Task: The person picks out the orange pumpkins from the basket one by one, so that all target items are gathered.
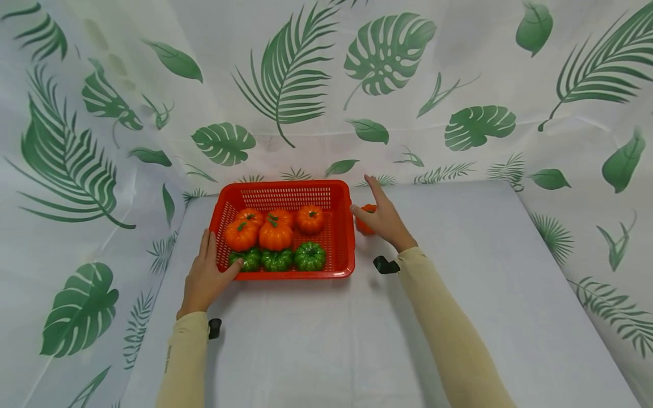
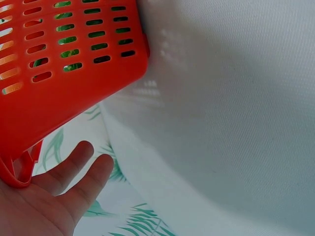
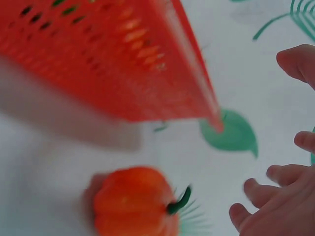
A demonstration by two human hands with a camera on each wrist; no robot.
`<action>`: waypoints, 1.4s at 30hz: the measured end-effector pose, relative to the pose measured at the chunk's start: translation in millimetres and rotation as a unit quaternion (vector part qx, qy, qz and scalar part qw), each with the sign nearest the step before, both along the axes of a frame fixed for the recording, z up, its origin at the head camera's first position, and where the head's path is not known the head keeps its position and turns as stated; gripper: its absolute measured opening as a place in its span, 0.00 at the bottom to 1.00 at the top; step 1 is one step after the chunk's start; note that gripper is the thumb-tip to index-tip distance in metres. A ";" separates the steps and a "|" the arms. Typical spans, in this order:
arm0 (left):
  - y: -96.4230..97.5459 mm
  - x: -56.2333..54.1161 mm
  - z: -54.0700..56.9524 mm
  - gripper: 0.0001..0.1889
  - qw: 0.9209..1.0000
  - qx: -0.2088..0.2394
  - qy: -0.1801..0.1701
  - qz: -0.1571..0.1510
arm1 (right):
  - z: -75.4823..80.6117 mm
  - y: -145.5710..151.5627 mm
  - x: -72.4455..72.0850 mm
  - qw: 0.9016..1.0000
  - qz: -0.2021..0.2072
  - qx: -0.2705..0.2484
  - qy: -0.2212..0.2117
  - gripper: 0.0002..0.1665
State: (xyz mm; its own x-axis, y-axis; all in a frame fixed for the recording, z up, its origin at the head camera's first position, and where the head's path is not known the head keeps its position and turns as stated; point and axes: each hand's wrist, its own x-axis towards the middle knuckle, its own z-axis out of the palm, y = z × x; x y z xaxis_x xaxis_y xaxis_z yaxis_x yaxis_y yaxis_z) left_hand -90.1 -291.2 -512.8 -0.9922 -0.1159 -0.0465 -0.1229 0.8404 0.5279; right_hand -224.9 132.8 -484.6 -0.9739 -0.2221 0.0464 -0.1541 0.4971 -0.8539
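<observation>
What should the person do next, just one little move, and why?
I'd suggest lowering the right hand around the lone orange pumpkin. It sits just outside the red basket, while the other orange pumpkins lie inside; the hand is close, its fingers spread and holding nothing.

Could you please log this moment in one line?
left hand: touching red basket; right hand: near lone pumpkin; in basket: orange pumpkins, green pumpkins

A snug, pale yellow-beige left sleeve (image 1: 187, 362) bears small, unreadable dark lettering (image 1: 168, 359) along its outer side. The matching right sleeve (image 1: 449, 323) looks plain. Stubby black fittings (image 1: 215, 328) (image 1: 386, 265) jut beside both cuffs.
</observation>
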 end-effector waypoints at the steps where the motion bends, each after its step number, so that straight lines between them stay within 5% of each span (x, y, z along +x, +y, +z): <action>1: -0.2 -0.2 -0.4 0.57 1.000 0.000 0.000 0.001 | 2.6 -3.5 0.1 1.000 0.001 -0.005 0.000 0.55; 25: -1.9 -1.0 -3.6 0.57 1.000 -0.001 0.004 0.010 | 23.8 -78.5 6.7 0.993 0.109 -0.040 -0.007 0.51; 42: -2.2 -1.8 -8.2 0.57 1.000 0.004 0.018 0.006 | 13.8 -124.8 9.3 0.981 0.178 -0.006 -0.073 0.51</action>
